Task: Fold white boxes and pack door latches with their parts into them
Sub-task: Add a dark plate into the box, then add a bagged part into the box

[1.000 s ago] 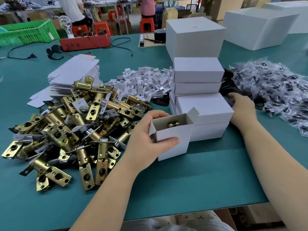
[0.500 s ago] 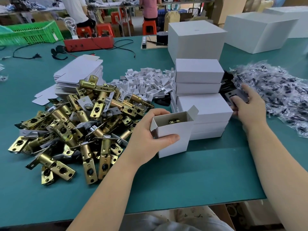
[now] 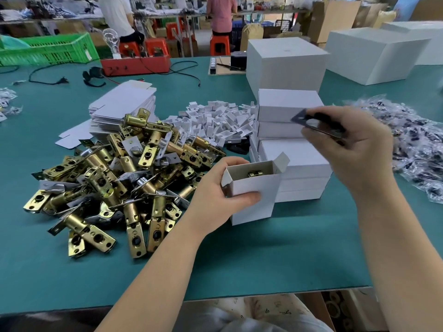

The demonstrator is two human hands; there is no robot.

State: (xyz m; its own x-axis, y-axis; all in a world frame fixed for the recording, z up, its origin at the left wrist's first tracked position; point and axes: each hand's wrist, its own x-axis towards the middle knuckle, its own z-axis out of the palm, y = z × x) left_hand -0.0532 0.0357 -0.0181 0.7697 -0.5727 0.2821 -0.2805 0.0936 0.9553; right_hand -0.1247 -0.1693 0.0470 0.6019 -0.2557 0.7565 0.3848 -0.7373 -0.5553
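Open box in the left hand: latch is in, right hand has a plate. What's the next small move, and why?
Probably bring the plate down into the open box. The left hand holds the box upright with its top flaps open and a latch inside, while the right hand pinches the plate above the stacked boxes.

We hold an open white box (image 3: 251, 195) upright in our left hand (image 3: 215, 197), a brass latch (image 3: 254, 173) inside it. Our right hand (image 3: 354, 149) pinches a dark plate (image 3: 309, 122) above the box, which touches the stack of closed boxes (image 3: 294, 164).
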